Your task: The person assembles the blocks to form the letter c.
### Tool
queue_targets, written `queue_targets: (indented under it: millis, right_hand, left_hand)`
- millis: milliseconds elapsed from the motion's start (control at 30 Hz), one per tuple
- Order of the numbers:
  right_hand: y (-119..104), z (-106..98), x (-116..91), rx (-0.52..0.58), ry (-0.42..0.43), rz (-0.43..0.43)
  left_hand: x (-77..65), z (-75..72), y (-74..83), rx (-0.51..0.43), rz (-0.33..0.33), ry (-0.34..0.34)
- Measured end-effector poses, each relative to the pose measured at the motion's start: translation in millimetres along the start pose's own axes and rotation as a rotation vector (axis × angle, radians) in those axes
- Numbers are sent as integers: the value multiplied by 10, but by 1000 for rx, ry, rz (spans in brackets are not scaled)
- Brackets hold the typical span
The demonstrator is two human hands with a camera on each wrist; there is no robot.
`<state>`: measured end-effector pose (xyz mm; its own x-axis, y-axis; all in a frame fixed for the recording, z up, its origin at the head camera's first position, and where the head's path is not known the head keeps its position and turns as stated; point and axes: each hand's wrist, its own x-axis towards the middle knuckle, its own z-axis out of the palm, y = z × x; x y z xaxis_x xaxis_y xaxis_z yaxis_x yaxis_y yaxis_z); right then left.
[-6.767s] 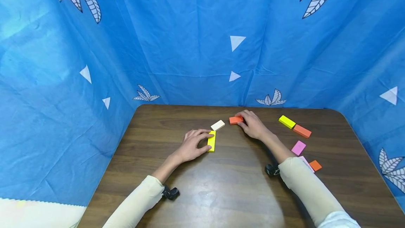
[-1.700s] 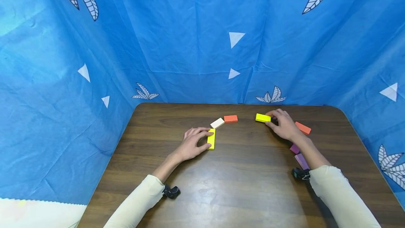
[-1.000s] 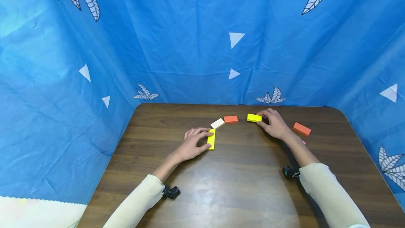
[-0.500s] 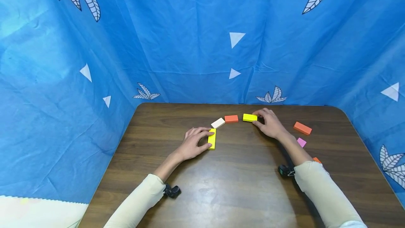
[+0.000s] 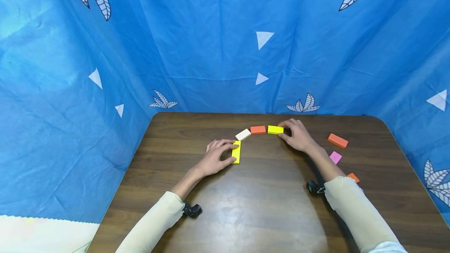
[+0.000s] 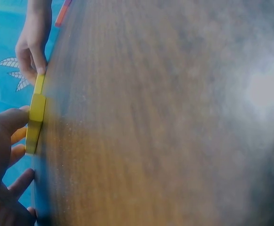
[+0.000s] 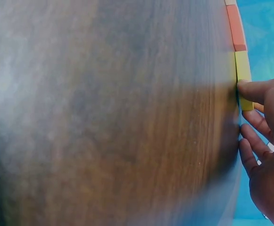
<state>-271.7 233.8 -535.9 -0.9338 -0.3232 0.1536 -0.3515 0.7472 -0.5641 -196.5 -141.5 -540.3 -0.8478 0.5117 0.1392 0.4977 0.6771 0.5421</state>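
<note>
In the head view, my left hand [image 5: 217, 160] holds a yellow block [image 5: 236, 152] between thumb and fingers, its long side pointing away from me. A white block [image 5: 243, 134] lies slanted at that block's far end, followed by a red-orange block [image 5: 258, 129]. Just right of the red-orange one, a second yellow block [image 5: 274, 129] is pinched at its right end by my right hand [image 5: 297, 135]. The right wrist view shows this yellow block [image 7: 243, 70] in line with the red-orange block [image 7: 236, 28], my thumb on its near face.
On the right of the brown wooden table [image 5: 267, 202] lie another red-orange block [image 5: 338, 140], a pink block [image 5: 336, 157] and an orange block [image 5: 353, 177] partly covered by my right sleeve [image 5: 358, 206]. Blue patterned cloth [image 5: 225, 50] hangs behind the table's far edge.
My right hand let go of the red-orange block beside the white one, then brought the second yellow block leftward from the right-hand group to beside it. My left hand has stayed in place.
</note>
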Motion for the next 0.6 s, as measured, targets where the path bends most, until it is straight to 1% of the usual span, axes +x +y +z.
queue_targets:
  millis: [200,433,600]
  right_hand:
    - [18,19,16,-8,-1,-14]
    - [21,21,28,4,-1,-16]
    - [19,31,34,11,12,-23]
  left_hand:
    - [3,9,-19,16,-23,-24]
    - [14,25,-29,12,-2,-3]
    - [15,27,-22,5,-2,7]
